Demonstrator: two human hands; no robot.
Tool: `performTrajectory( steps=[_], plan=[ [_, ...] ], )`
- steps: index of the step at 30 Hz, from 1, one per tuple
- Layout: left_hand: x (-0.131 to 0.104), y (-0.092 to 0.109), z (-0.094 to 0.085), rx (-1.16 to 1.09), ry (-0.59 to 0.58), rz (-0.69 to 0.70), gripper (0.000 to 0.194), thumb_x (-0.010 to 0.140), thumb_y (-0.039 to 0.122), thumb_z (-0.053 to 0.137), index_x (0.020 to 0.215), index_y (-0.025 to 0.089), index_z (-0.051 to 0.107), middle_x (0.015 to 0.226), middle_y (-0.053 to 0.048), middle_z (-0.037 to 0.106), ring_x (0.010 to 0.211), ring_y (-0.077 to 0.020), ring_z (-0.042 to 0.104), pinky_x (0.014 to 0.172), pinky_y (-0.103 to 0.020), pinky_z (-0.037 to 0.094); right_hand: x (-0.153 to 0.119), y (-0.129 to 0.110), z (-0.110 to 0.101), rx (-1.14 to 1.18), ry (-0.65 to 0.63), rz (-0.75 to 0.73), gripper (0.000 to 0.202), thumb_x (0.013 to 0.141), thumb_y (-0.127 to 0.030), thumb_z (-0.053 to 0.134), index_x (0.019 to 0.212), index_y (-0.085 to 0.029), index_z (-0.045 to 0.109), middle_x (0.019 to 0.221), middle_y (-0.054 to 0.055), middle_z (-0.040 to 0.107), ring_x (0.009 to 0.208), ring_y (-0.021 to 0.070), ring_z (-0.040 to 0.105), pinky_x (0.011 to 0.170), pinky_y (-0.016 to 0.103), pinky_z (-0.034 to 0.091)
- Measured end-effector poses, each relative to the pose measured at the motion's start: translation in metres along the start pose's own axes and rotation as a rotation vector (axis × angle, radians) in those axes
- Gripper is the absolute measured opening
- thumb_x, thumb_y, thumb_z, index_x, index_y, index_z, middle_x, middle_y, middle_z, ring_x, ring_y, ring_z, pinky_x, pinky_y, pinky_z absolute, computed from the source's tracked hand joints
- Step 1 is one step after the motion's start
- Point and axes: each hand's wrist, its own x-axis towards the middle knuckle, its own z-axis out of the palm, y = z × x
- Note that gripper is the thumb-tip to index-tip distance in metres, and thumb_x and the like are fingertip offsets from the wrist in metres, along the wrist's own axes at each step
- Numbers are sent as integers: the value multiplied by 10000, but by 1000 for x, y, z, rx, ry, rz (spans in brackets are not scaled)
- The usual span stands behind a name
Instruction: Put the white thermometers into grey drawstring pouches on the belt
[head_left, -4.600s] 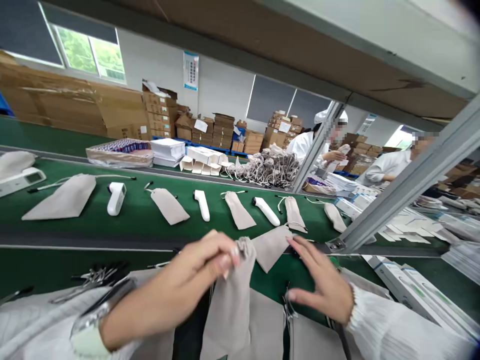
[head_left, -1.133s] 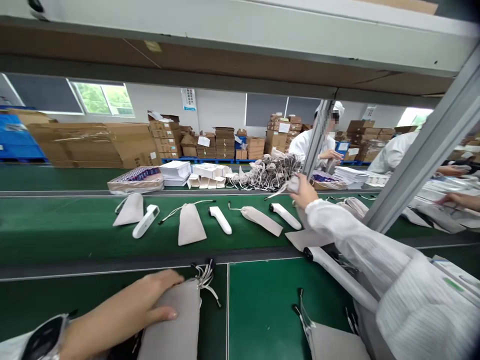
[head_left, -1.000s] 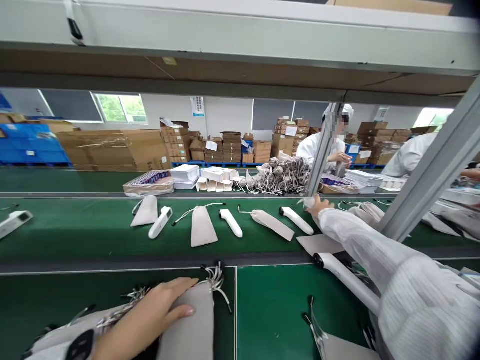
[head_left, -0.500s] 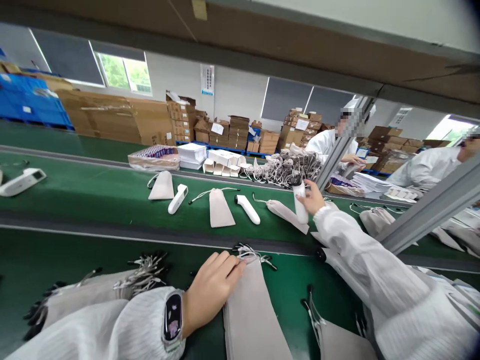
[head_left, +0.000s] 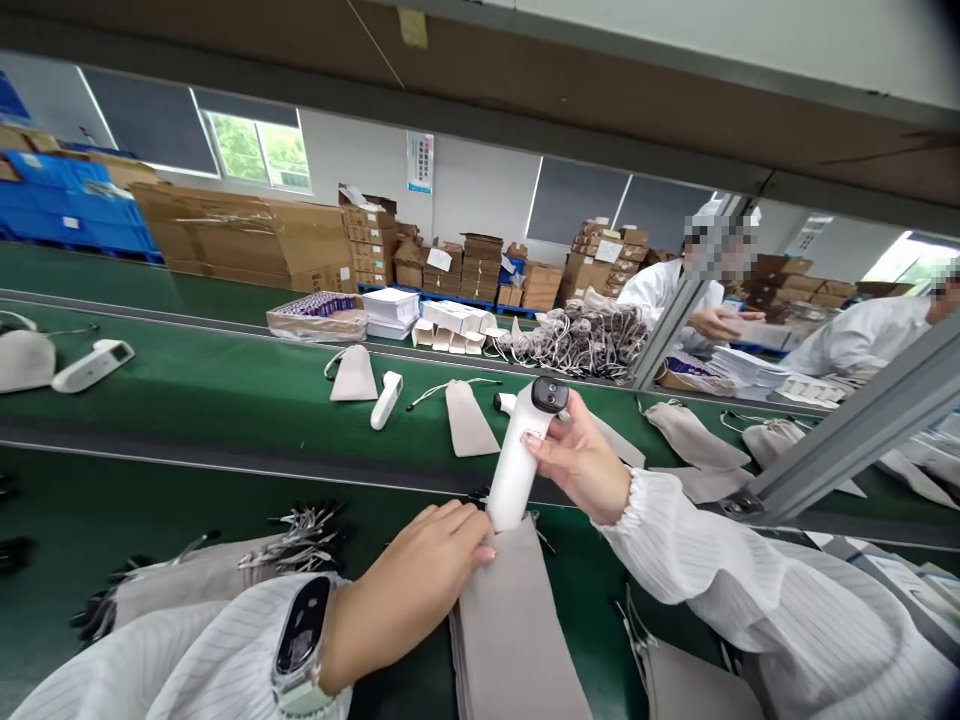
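My right hand [head_left: 589, 462] is wrapped round a white handheld infrared thermometer [head_left: 515, 465], its black sensor end up. The thermometer's lower end is at the mouth of the top grey drawstring pouch [head_left: 517, 620] on a stack in front of me; how far inside it reaches, I cannot tell. With fingers closed at that pouch's mouth, my left hand [head_left: 424, 565] grips the edge beside the thermometer. A watch is on my left wrist. Another stack of pouches [head_left: 187, 585] lies left of my hand, and more pouches [head_left: 697, 680] lie at the lower right.
Across the green belt [head_left: 247, 400] lie pouches and thermometers, including a white thermometer [head_left: 386, 400] and a grey pouch [head_left: 471, 420]. A metal post [head_left: 847, 430] slants at the right. A shelf hangs overhead. Two people in white work beyond, near a heap of pouches [head_left: 577, 335].
My right hand has brought the thermometer from over the belt back to the pouch stack. My left hand stays at the pouch mouth. The belt's items sit further right in view.
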Motion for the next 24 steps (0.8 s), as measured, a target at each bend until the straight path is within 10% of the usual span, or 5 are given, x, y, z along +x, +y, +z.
performTrajectory(
  steps=[5, 10, 18, 21, 24],
  plan=[
    [3, 5, -8, -228, 256, -67, 174, 869, 239, 344, 748, 182, 454, 769, 20, 463, 686, -99, 471, 635, -205, 381, -9, 7, 4, -81, -239, 303, 291, 737, -429, 545, 903, -212, 444, 734, -19, 509, 667, 78, 537, 610, 228, 457],
    [5, 3, -13, -175, 366, -34, 181, 854, 250, 370, 762, 177, 507, 859, -20, 437, 726, -108, 471, 668, -216, 392, -22, 26, 11, -351, -446, 487, 513, 759, -626, 306, 737, -150, 497, 520, -32, 445, 338, 24, 314, 305, 146, 233],
    [0, 9, -25, -138, -37, -169, 343, 864, 300, 318, 600, 171, 495, 505, 50, 403, 462, -92, 357, 468, -211, 262, -21, 14, -40, -714, -207, 40, 553, 674, -491, 563, 1106, -153, 489, 547, -40, 493, 492, 86, 470, 498, 217, 383],
    [14, 26, -20, -278, 81, -56, 323, 864, 258, 325, 637, 166, 536, 575, 42, 487, 537, -88, 425, 518, -190, 313, -35, 35, -12, -498, -535, 20, 649, 510, -358, 727, 1081, -169, 484, 846, 21, 576, 781, 149, 545, 691, 271, 435],
    [29, 31, -14, -326, 251, -42, 256, 857, 306, 365, 799, 184, 582, 746, 14, 573, 672, -110, 508, 621, -202, 383, -27, 33, -9, -465, -350, -102, 500, 533, -321, 704, 962, -180, 490, 882, 19, 567, 799, 156, 548, 718, 286, 445]
  ],
)
